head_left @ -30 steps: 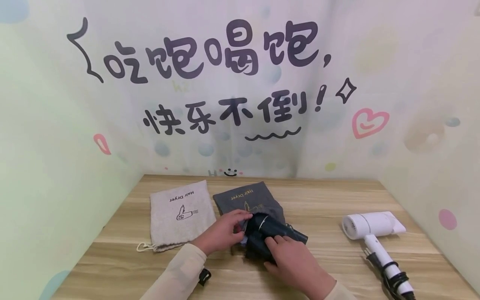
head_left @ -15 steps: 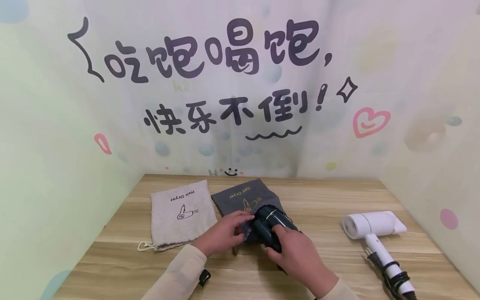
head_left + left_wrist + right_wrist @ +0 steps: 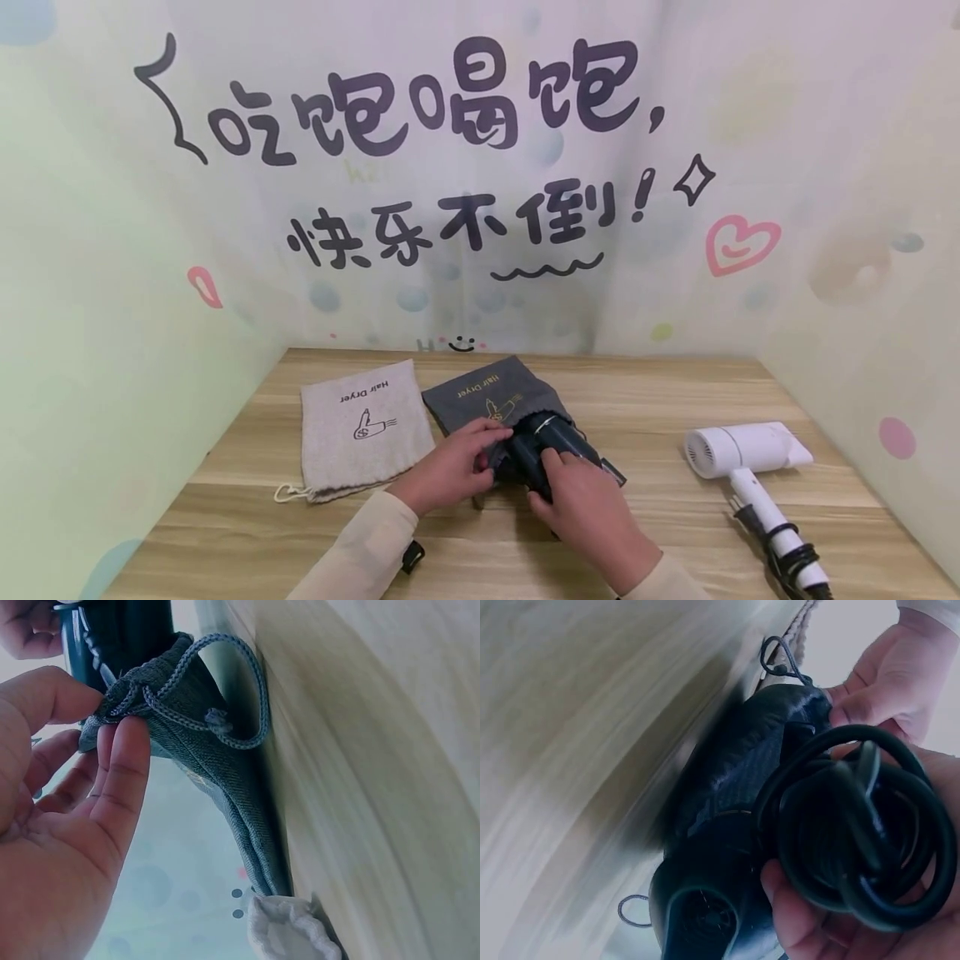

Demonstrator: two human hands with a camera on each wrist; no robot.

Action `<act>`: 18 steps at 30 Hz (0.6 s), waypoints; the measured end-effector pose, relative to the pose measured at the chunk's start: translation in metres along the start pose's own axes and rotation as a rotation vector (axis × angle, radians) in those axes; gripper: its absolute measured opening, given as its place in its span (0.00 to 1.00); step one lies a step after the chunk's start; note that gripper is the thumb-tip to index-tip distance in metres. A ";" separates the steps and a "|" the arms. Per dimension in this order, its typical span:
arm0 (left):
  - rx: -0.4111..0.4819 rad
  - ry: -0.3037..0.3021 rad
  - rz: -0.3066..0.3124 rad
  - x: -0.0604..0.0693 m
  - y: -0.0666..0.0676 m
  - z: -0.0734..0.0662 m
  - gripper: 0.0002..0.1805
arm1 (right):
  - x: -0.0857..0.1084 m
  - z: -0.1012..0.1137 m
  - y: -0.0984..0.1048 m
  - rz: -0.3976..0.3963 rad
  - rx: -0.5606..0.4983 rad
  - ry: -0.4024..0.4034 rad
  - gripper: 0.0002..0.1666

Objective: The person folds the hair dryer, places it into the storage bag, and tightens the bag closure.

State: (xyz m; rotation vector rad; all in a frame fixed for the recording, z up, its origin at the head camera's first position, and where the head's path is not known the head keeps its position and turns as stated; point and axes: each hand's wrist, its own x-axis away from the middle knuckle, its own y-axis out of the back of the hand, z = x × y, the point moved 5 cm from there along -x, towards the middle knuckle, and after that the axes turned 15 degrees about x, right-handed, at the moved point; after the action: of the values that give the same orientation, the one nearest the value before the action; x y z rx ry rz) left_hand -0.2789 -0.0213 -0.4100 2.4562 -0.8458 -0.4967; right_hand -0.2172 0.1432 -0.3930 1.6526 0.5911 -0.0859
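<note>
One dark hair dryer (image 3: 567, 440) sits partly inside the gray bag (image 3: 491, 396), barrel slanting from the mouth toward near right. The right hand (image 3: 596, 512), nearer, grips it; the left hand (image 3: 448, 468) pinches the bag's rim.

Beyond right hand (image 3: 596, 512): far end of dark dryer (image 3: 564, 443) hidden inside grey bag (image 3: 476, 407). Right of grip: white dryer's (image 3: 738, 450) black cord (image 3: 797, 560) cut off by bottom edge.

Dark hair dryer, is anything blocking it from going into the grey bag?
Nothing visible: one end of the dark hair dryer is already inside the grey bag. The left hand pinches its rim, the right hand holds the dryer, and the coiled cord is outside.
</note>
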 end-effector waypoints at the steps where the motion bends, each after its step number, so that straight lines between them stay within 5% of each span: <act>1: -0.001 -0.005 0.001 0.000 0.000 -0.001 0.32 | -0.001 0.001 0.000 -0.007 0.013 0.002 0.23; 18: -0.014 -0.013 0.007 -0.001 -0.002 -0.007 0.32 | -0.017 0.014 -0.010 -0.057 0.020 0.023 0.22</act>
State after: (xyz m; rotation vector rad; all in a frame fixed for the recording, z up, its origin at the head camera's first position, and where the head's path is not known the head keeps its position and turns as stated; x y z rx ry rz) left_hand -0.2751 -0.0168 -0.4049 2.4390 -0.8537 -0.5150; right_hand -0.2322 0.1251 -0.3982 1.6588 0.6565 -0.1146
